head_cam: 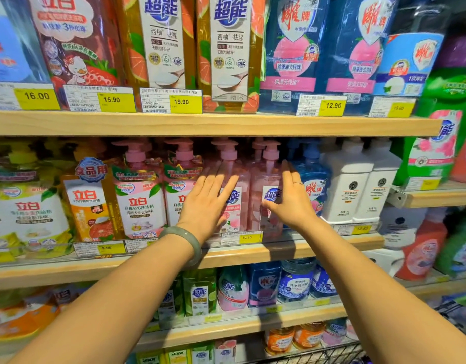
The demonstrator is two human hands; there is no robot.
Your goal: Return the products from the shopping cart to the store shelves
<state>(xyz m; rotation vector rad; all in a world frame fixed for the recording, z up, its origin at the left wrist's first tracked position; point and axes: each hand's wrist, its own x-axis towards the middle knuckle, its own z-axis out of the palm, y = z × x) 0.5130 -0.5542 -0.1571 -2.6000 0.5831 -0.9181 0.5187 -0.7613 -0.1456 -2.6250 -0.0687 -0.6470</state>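
Two pink pump bottles of dish soap stand side by side on the middle shelf [318, 246]: the left pink bottle [236, 206] and the right pink bottle [266, 185]. My left hand [208, 203] lies flat with straight fingers against the front of the left bottle. My right hand [292, 198] has its fingers extended along the right side of the right bottle, thumb across its label. Neither hand curls round a bottle. A jade bangle sits on my left wrist.
Pink-labelled pump bottles [140, 195] stand to the left, a blue bottle [312, 177] and white bottles [358, 185] to the right. The top shelf [226, 124] carries large refill bottles. Lower shelves hold more detergents. A wire cart edge [331, 355] shows at the bottom.
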